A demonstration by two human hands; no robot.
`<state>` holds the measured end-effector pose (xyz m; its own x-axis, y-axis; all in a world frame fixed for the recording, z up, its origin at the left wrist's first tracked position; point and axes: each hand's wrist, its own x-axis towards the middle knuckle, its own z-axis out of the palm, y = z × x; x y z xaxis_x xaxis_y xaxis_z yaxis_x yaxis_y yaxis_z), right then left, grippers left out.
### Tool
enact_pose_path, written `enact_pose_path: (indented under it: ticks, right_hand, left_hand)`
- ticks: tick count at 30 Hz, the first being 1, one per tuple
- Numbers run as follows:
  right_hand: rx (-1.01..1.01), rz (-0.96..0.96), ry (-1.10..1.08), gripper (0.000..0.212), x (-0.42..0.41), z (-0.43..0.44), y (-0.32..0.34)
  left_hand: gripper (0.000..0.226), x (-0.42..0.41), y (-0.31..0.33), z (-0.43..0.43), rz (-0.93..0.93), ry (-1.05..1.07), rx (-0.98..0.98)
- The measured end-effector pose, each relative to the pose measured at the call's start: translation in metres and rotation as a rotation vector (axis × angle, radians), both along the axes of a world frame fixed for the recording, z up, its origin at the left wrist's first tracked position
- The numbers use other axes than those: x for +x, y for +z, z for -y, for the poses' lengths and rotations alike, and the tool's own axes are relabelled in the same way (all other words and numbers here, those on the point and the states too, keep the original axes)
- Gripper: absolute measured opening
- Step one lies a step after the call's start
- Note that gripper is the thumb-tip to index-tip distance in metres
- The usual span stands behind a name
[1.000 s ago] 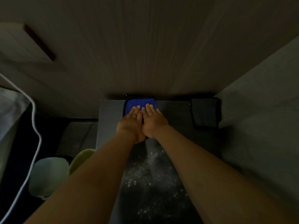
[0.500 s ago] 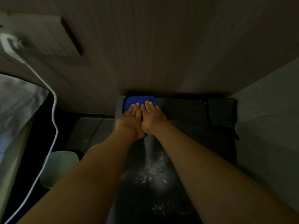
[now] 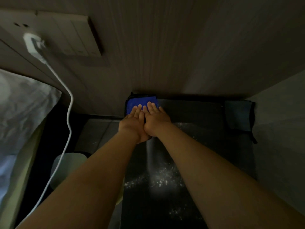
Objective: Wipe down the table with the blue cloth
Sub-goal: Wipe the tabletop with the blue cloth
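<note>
The blue cloth [image 3: 138,101] lies folded at the far left corner of the dark table [image 3: 198,116], against the wall. My left hand [image 3: 133,124] and my right hand [image 3: 156,120] rest side by side, palms down, fingers flat on the cloth's near half. Most of the cloth's near part is hidden under them. White specks and a pale streak [image 3: 158,177] lie on the table top between my forearms.
A second dark folded cloth [image 3: 239,114] sits at the table's far right corner. A wall rises behind and a grey surface to the right. Left of the table are a white cable [image 3: 70,113], a plugged charger [image 3: 33,43], a pale bin [image 3: 66,169] and bedding [image 3: 21,116].
Both hands stayed pressed on the blue cloth at the far left corner. The view tilted up and to the left, bringing the wall socket and charger into sight.
</note>
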<state>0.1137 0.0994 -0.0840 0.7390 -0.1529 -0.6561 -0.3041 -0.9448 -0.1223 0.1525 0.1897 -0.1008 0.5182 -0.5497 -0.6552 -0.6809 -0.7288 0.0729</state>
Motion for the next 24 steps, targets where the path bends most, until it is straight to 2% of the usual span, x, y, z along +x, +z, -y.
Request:
enact_pose_path:
  ticks: [5, 9, 18, 24]
  right_hand:
    - [-0.022, 0.001, 0.008, 0.067, 0.0, -0.001, -0.002]
    - [-0.027, 0.017, 0.001, 0.067, -0.004, -0.003, -0.002]
    - [-0.034, -0.023, 0.009, 0.071, -0.045, -0.03, 0.004]
    - [-0.111, -0.085, 0.061, 0.071, -0.059, -0.039, 0.004]
  left_hand:
    - [0.115, 0.006, -0.007, -0.001, -0.037, -0.033, 0.003]
    - [0.116, -0.002, -0.01, -0.005, 0.032, -0.103, 0.01]
    - [0.114, -0.045, 0.007, -0.03, -0.032, -0.077, 0.015]
    - [0.111, -0.063, 0.015, -0.036, -0.104, -0.031, 0.0]
